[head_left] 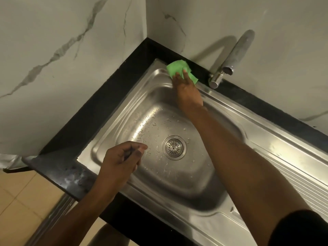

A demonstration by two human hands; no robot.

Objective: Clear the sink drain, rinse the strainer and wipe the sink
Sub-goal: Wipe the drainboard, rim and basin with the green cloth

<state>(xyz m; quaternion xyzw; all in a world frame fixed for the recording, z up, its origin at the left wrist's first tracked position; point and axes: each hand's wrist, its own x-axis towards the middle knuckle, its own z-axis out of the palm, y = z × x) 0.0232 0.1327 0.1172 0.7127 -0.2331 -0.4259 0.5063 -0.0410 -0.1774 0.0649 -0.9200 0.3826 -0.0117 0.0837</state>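
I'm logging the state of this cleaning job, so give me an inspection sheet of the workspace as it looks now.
Surface: stainless sink, water droplets across the basin floor; ribbed drainboard to the right.
Job's things: strainer seated in the drain; green cloth pressed on the far rim.
Clutter: nothing seen.
Grippers: right hand flat on the cloth; left hand loosely curled over the near basin, holding nothing visible.
Cables: nothing seen.
Surroundings: faucet at the back, not running; black countertop; marble-look walls.
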